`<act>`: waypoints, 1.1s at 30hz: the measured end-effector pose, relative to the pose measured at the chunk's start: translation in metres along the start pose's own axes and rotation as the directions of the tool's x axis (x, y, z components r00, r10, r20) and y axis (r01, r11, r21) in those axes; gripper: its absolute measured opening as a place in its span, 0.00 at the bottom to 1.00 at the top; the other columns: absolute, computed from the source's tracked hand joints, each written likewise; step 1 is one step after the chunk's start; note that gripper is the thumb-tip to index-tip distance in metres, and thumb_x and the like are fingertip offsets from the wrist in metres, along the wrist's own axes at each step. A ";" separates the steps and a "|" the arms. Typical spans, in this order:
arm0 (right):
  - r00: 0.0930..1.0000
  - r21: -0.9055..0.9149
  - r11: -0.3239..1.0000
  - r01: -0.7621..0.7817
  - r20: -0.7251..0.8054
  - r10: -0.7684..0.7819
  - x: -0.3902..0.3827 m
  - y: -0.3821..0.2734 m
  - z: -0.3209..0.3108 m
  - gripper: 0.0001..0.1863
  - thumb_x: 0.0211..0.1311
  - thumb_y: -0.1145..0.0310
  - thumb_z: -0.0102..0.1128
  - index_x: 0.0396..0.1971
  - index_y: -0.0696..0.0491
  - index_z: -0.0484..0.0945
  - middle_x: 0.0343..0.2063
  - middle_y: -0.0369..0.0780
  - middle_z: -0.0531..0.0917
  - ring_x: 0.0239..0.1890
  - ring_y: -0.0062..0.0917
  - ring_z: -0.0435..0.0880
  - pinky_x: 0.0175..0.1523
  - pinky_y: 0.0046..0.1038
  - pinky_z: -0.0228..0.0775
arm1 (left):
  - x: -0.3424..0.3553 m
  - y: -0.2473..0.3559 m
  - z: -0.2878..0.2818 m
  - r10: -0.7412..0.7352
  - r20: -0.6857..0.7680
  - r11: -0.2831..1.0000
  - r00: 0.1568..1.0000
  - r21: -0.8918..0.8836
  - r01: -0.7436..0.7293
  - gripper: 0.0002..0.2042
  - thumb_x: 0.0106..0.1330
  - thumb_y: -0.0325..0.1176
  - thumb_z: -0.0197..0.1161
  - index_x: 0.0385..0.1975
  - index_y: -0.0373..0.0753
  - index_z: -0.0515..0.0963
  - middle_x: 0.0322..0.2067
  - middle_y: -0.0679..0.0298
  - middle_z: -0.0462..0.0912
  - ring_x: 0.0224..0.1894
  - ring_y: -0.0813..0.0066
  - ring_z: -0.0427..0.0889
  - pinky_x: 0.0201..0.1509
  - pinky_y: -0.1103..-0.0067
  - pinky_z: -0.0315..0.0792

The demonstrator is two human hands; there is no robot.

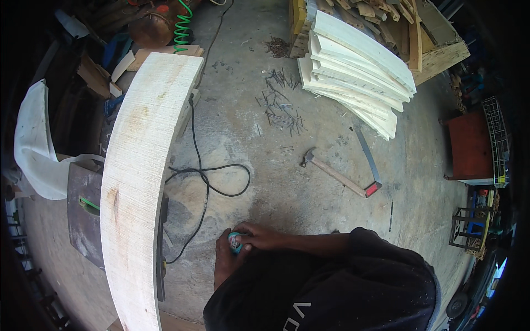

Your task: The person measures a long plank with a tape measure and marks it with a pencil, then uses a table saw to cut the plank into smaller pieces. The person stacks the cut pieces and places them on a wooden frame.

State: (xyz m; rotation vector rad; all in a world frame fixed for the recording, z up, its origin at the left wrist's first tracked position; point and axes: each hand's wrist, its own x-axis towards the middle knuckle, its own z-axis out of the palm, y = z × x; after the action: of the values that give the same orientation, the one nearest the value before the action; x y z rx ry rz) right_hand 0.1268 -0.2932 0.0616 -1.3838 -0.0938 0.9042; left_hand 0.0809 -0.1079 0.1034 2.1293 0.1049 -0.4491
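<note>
Close to my body I hold a small rounded teal case (pixel 236 243) that looks like a tape measure. My left hand (pixel 223 256) wraps it from the left side. From the right, my right hand (pixel 258 236) closes over its top, and its fingers hide part of it. To my left stands a long pale wooden board (pixel 138 160), rough-sawn, apart from both hands. On the floor ahead and to the right lie a claw hammer (pixel 334 174) with a wooden handle and a try square (pixel 366 157) with a red-marked stock.
Loose nails (pixel 280 105) are scattered ahead. Pale boards (pixel 353 71) lie stacked at the far right, by a wooden crate (pixel 441 55) of offcuts. A black cable (pixel 205 176) loops beside the long board. A green coiled hose (pixel 182 27) hangs at the far left.
</note>
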 end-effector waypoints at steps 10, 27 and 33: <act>0.983 0.303 0.935 -0.182 0.041 0.178 -0.019 -0.020 -0.016 0.18 0.74 0.63 0.62 0.53 0.63 0.77 0.46 0.43 0.83 0.47 0.27 0.86 0.51 0.32 0.85 | 0.009 0.051 -0.025 -0.317 0.173 0.858 0.932 -0.366 0.360 0.23 0.62 0.31 0.75 0.46 0.36 0.65 0.41 0.57 0.74 0.44 0.71 0.74 0.51 0.72 0.75; 0.730 0.225 0.747 0.626 -0.506 -0.460 -0.077 -0.239 -0.227 0.22 0.60 0.79 0.64 0.55 0.56 0.73 0.31 0.35 0.78 0.33 0.15 0.74 0.42 0.22 0.74 | -0.056 0.095 -0.111 -0.438 0.268 0.809 0.858 -0.299 0.506 0.17 0.68 0.44 0.71 0.40 0.33 0.85 0.32 0.59 0.83 0.40 0.71 0.81 0.48 0.74 0.73; 0.616 -0.131 0.975 0.178 -0.758 -0.214 -0.137 -0.163 -0.350 0.33 0.70 0.54 0.64 0.70 0.53 0.68 0.58 0.41 0.79 0.55 0.27 0.81 0.54 0.32 0.78 | -0.110 0.174 -0.183 -0.369 -0.209 0.924 0.906 0.023 0.382 0.18 0.58 0.45 0.79 0.26 0.34 0.85 0.25 0.63 0.76 0.29 0.75 0.74 0.35 0.77 0.67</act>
State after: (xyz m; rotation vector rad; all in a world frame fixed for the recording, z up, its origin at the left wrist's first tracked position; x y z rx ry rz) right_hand 0.3080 -0.6417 0.1792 -1.6630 0.3938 0.0581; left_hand 0.0719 -0.0466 0.3716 2.2163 0.6351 -0.4615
